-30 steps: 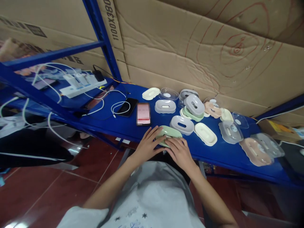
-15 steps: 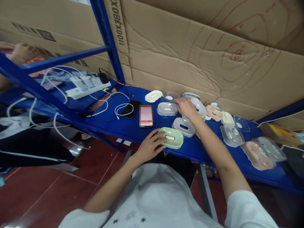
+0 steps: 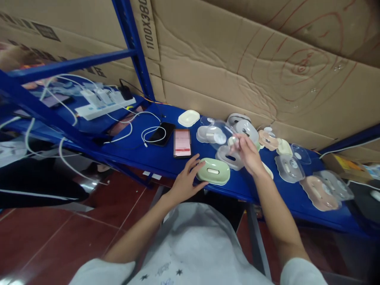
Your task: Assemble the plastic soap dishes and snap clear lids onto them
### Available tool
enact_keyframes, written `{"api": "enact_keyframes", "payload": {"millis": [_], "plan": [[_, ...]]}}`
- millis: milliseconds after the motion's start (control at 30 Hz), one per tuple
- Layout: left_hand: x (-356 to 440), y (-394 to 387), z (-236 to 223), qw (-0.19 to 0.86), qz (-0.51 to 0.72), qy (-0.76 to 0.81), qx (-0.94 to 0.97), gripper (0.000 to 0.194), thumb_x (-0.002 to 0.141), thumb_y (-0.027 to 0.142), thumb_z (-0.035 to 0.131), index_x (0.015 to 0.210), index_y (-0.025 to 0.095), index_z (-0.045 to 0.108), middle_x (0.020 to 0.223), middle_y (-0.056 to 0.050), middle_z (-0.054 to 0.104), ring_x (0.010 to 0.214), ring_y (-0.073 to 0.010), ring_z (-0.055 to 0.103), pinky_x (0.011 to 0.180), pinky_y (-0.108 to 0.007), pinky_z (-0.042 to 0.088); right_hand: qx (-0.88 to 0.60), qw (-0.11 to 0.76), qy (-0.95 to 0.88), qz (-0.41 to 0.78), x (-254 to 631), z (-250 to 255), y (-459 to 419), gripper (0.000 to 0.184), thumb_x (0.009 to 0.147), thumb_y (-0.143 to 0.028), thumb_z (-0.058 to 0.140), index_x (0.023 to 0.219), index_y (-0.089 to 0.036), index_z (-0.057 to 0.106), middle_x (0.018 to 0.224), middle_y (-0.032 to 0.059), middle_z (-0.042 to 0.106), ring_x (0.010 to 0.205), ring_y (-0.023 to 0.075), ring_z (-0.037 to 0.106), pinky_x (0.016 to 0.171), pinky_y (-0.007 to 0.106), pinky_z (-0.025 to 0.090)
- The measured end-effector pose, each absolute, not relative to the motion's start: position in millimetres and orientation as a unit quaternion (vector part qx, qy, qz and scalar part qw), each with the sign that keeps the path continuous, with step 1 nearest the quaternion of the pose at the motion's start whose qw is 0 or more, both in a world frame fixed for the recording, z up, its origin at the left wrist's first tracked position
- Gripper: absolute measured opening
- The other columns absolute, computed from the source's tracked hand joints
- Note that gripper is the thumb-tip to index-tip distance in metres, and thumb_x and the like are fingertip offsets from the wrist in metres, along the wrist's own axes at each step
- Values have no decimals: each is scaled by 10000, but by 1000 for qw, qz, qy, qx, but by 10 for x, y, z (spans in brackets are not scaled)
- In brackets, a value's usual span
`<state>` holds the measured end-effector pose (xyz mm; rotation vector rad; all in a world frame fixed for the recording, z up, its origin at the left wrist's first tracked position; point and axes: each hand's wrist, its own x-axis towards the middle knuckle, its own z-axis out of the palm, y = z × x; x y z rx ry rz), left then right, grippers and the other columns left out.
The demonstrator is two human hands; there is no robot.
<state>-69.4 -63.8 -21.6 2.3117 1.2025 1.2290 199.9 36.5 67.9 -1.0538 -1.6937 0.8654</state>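
Observation:
A pale green soap dish with a slot in its middle lies at the front edge of the blue shelf. My left hand grips its left end, thumb at the near side and fingers at the far side. Raised above the dishes, my right hand pinches the edge of a clear plastic lid, slightly blurred. Under and behind that lid sit a grey soap dish and, nearer, a grey slotted tray, partly hidden by the lid and my fingers.
A lit phone, a dark phone and white cables lie left of the dishes. A cream dish is behind them. More dishes and lids, including a pink one, spread rightward. A cardboard wall backs the shelf.
My right hand has lifted the clear lid from the back of the shelf and drawn it toward me. My left hand stays at the green dish, its fingers shifted toward the edge.

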Motion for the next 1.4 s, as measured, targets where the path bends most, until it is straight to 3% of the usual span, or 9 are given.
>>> {"api": "enact_keyframes", "payload": {"millis": [133,267,367,467,600,700,900,1133,1400], "plan": [[-699,-641,-201,146,421,416,793,845,964,417,783,1659,319,312,1748,-186,283,1487,-344,544,1084,-495,623,-464,459,-614,444,2094,355,-329,449,1080,-588,486,1264,-222,670,798,14,645,664,186,655,615,346,597],[-705,-639,-182,127,382,401,823,647,1002,414,733,1588,328,472,1713,-141,387,1503,-337,529,1151,-509,574,-518,472,-602,382,2015,187,-484,498,1089,-577,472,1347,-208,685,783,33,690,637,196,651,623,370,607],[-706,-640,-175,132,384,400,821,581,1003,422,730,1540,309,539,1693,-136,419,1506,-332,525,1183,-508,547,-536,475,-660,227,1967,194,-470,465,1104,-513,467,1413,-232,670,1117,115,744,970,248,730,892,449,632],[-704,-642,-180,151,391,405,812,584,992,443,741,1527,310,549,1674,-141,427,1461,-323,567,1168,-504,559,-529,439,-718,105,1951,225,-520,433,1123,-432,434,1453,-253,649,1479,157,608,1398,294,583,1166,531,501],[-702,-639,-201,164,408,403,803,554,995,449,736,1503,315,563,1574,-137,492,1408,-306,596,1176,-505,551,-451,296,-837,93,1961,211,-652,520,1087,-455,554,1590,-330,515,1643,112,509,1540,324,458,1243,597,415],[-708,-638,-210,170,404,412,799,657,984,460,749,1569,318,487,1527,-144,512,1417,-315,581,1179,-525,544,-401,250,-876,97,1986,194,-692,641,1046,-452,642,1644,-344,436,1696,92,456,1605,333,365,1269,619,390],[-735,-645,-155,214,379,410,801,739,986,435,753,1633,365,404,1701,-119,387,1531,-308,492,1240,-525,481,-353,228,-904,78,2013,270,-642,618,1056,-345,634,1643,-368,444,1719,62,420,1631,324,316,1270,628,408],[-780,-617,-121,243,366,415,796,697,964,389,784,1590,352,478,1667,-94,477,1524,-288,514,1245,-490,478,-330,202,-921,32,1986,245,-611,651,1040,-383,659,1650,-359,432,1729,60,402,1641,346,284,1300,662,346],[-794,-644,-122,236,367,416,798,843,958,537,760,1664,334,346,1736,-126,370,1588,-330,416,1233,-516,482,-327,288,-900,5,2075,162,-739,592,1013,-338,703,1581,-341,534,1632,99,539,1579,356,413,1221,627,481]]}}
